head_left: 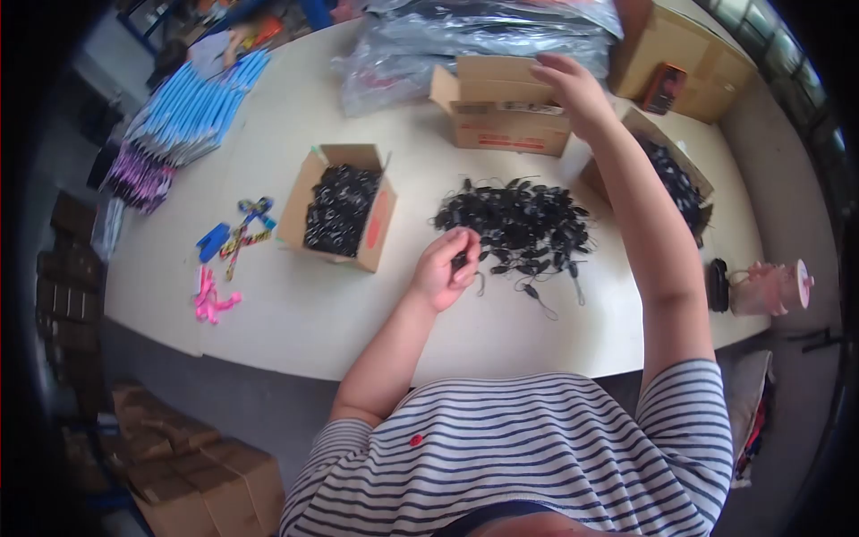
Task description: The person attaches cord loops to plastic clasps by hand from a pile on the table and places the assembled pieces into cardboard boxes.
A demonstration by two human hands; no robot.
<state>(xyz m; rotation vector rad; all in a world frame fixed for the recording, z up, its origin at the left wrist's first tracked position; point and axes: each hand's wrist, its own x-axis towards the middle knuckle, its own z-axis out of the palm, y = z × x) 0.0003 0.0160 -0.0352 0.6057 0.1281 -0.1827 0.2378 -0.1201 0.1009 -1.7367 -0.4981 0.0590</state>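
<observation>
My left hand [446, 268] is closed, fingers curled round a small black piece, at the near left edge of a loose pile of black corded clips [519, 219]. Thin cord loops stick out of the pile's edge. My right hand [577, 97] is raised at the right end of an open cardboard box [510, 130], its fingers stretched over the rim. Nothing shows in that hand, and the inside of the box is mostly hidden. To the left stands another cardboard box [383, 224] filled with small black parts [342, 210].
Right of my forearm, a tilted box [698, 170] holds more black pieces. A pink cup [771, 288] stands at the right edge. Blue packets [192, 112], pink straps [213, 295] and patterned straps [246, 233] lie on the left. Plastic bags [483, 45] cover the back.
</observation>
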